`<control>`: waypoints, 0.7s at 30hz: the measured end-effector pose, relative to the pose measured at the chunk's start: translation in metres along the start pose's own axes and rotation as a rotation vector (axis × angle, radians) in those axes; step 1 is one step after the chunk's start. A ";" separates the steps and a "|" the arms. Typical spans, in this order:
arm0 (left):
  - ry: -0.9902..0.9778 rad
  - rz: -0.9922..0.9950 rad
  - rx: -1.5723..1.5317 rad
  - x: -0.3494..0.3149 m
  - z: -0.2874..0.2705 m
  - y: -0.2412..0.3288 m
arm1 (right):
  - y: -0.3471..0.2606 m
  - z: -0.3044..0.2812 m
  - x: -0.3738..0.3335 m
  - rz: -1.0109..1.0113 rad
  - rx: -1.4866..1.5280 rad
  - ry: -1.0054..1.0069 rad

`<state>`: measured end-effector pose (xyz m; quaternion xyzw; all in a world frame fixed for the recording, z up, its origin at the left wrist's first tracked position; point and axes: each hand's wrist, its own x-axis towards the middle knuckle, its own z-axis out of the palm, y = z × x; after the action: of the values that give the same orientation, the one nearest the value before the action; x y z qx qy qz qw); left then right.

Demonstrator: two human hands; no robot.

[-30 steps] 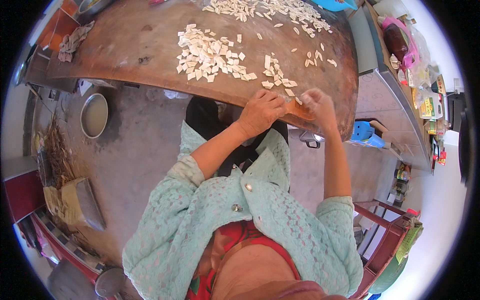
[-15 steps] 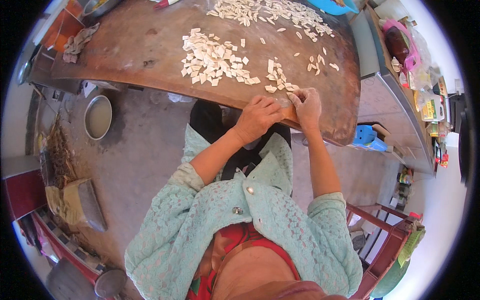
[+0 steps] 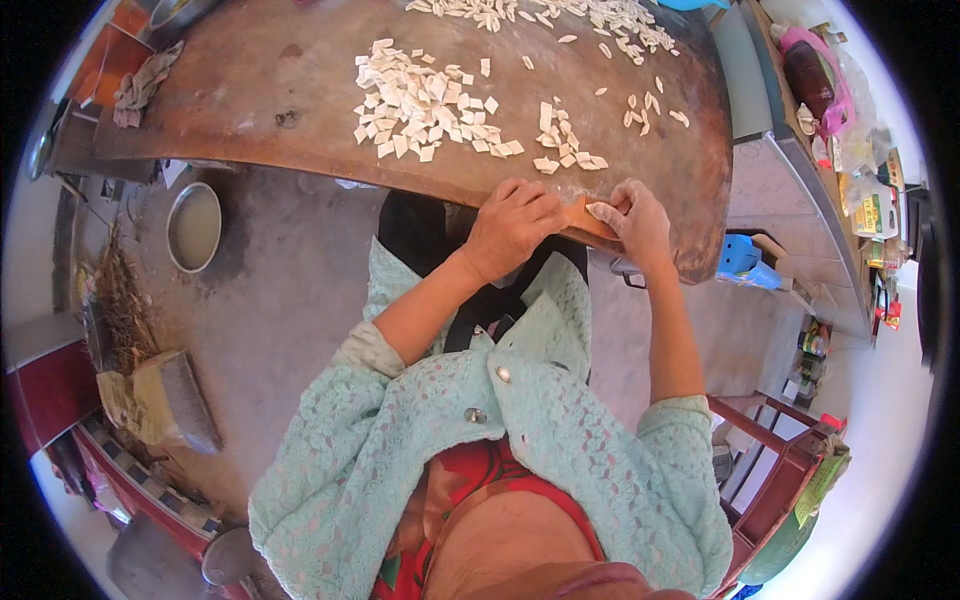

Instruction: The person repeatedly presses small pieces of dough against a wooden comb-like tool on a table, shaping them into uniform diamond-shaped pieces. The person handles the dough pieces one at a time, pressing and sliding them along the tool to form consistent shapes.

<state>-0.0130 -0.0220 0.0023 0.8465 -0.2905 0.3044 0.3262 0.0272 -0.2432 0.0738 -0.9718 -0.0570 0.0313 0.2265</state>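
Grip of the right hand [image 3: 641,224] now pinches a pale dough piece [image 3: 604,213] at the orange board [image 3: 585,221], drawn back from loose pieces [image 3: 568,160] beyond it, so one seems in work; the left hand [image 3: 515,228] clasps the board's left end.

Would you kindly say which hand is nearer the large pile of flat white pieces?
Left: the left hand is just on the person's side of the pile, slightly right of it; the right hand is farther right.

The left hand [image 3: 513,226] curls its fingers [image 3: 541,208] at one o'clock; the right hand [image 3: 643,226] pinches at two, forearm [image 3: 674,340] toward twelve.
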 end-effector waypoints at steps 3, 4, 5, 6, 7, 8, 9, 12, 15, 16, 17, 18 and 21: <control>-0.004 -0.006 0.008 0.002 -0.002 0.000 | -0.001 -0.002 0.011 0.108 -0.056 -0.011; -0.006 -0.010 0.013 0.002 -0.002 0.001 | 0.001 -0.002 0.013 0.107 -0.035 -0.017; -0.004 -0.008 0.007 0.003 -0.002 0.000 | 0.003 -0.003 0.016 0.100 -0.016 -0.020; -0.001 -0.007 0.002 0.003 -0.002 0.000 | 0.005 -0.004 0.019 0.093 0.003 -0.024; 0.002 -0.006 -0.003 0.003 -0.002 0.000 | 0.015 0.000 0.021 0.060 0.123 0.013; 0.001 -0.001 -0.007 0.003 -0.002 -0.001 | 0.020 0.002 0.023 0.023 0.243 0.046; 0.001 0.004 -0.011 0.004 -0.001 -0.001 | 0.025 0.004 0.025 -0.015 0.363 0.077; 0.009 -0.001 -0.009 0.002 0.000 -0.002 | 0.007 0.000 0.013 -0.006 0.297 -0.039; 0.016 0.001 -0.004 0.000 0.001 -0.001 | -0.011 0.008 0.010 -0.069 0.178 -0.025; 0.019 0.002 -0.002 0.000 0.002 -0.001 | -0.011 0.010 0.011 -0.097 0.165 0.041; 0.017 0.003 0.000 0.000 0.000 -0.002 | -0.008 0.005 0.022 -0.293 0.118 0.206; 0.011 0.006 0.002 0.000 -0.001 -0.002 | -0.004 0.004 0.031 -0.322 0.075 0.258; -0.006 0.008 -0.007 0.000 -0.002 -0.001 | 0.007 0.008 0.055 -0.261 -0.014 0.230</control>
<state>-0.0129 -0.0199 0.0031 0.8450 -0.2960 0.3023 0.3270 0.0814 -0.2389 0.0620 -0.9550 -0.1564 -0.1104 0.2267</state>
